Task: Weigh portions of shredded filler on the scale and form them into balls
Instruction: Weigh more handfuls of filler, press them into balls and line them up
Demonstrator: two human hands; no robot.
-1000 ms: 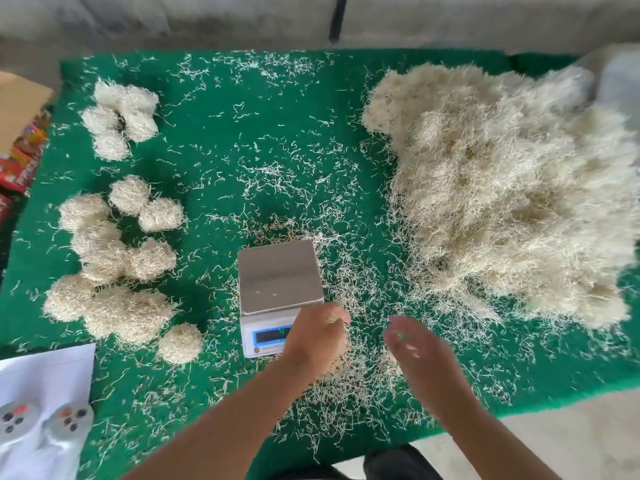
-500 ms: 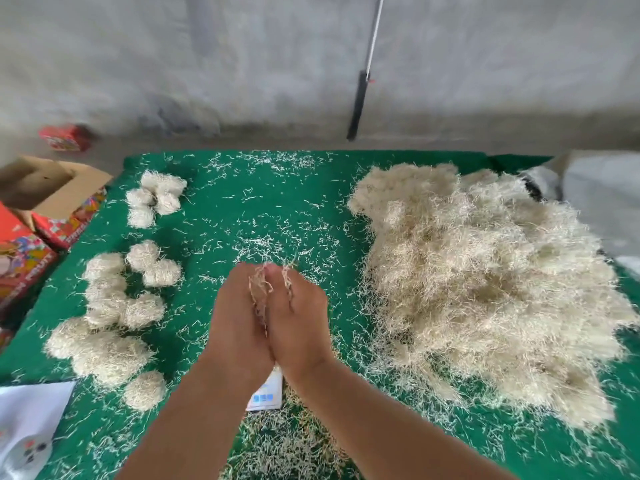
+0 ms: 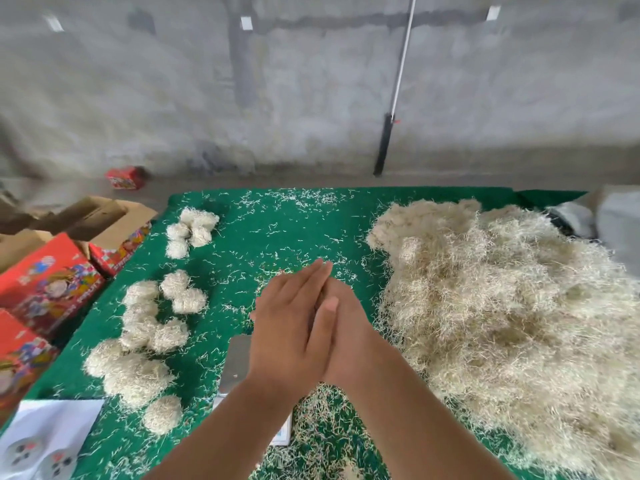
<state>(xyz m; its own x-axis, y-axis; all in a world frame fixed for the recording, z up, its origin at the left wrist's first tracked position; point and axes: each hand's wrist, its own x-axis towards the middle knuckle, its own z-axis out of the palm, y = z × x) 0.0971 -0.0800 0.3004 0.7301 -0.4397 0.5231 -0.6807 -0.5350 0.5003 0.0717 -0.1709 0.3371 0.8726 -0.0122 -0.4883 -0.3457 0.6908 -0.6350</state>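
The big pile of shredded filler (image 3: 512, 327) lies loose on the green mat (image 3: 277, 223), just to the right of the fingertips and spreading well past them toward the near edge. The finished balls (image 3: 152, 327) sit in clusters to the left of the fingers, with a smaller group (image 3: 188, 230) farther off beyond them. The scale (image 3: 239, 362) is directly beneath the wrists, mostly hidden, only a strip of its platform and a corner of its front showing. Open cardboard boxes (image 3: 97, 220) stand off the mat's left edge; what is in them cannot be seen. The left hand (image 3: 287, 327) and right hand (image 3: 349, 327) are raised above the mat, pressed palm to palm, fingers straight and pointing away, the right thumb laid over the left hand. Whether any filler sits between the palms cannot be told.
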